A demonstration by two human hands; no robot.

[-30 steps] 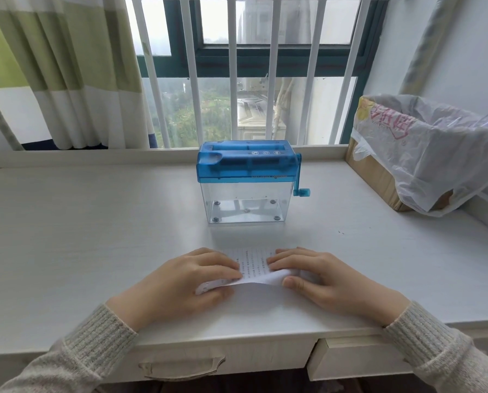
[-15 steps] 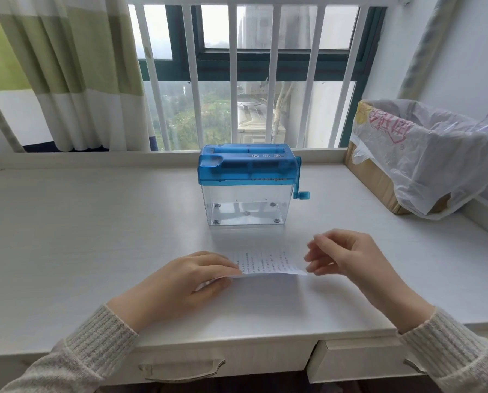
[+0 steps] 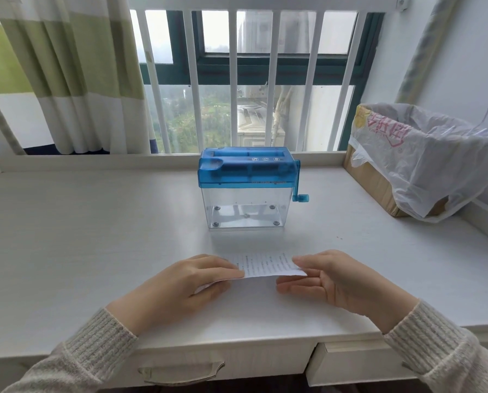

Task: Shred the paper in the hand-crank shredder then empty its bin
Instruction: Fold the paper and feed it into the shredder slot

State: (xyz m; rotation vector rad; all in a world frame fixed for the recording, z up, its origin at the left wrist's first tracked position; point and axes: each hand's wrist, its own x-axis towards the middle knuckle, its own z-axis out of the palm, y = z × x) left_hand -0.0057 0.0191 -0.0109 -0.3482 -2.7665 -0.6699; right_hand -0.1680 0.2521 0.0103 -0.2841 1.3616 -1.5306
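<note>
Both hands pinch folded paper (image 3: 268, 265) on tabletop (image 3: 95, 236): left hand (image 3: 191, 285), right hand (image 3: 336, 282). Shredder (image 3: 248, 188) behind (clear bin); bag-lined box (image 3: 401, 165) far right.

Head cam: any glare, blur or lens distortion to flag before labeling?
Head view: wide-angle bowing, with the window bars splaying out toward the top; soft daylight from behind the shredder casts a faint shadow toward the paper; sky panes blown out; print on the paper too small to read; both hands sharp, no motion blur.
</note>
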